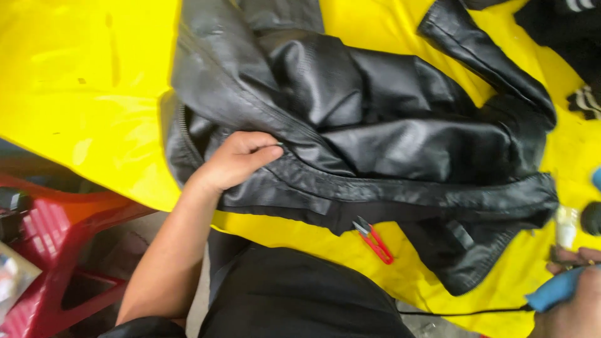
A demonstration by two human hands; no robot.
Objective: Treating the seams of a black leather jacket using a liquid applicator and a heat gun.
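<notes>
A black leather jacket (375, 125) lies crumpled on a yellow table cover (81, 94). My left hand (235, 159) grips a fold of the jacket near its left zipper edge, thumb on top. At the bottom right corner my right hand (573, 300) is closed on a blue-handled tool (557, 289) with a thin black cord trailing left. Red thread snips (374, 240) rest on the yellow cover just below the jacket's hem, between my two hands.
A red plastic stool (50, 231) stands beside the table at the lower left. Small items sit at the right edge, among them a small clear bottle (566, 225) and a dark round object (591, 218). Dark striped fabric (585, 100) lies at the upper right.
</notes>
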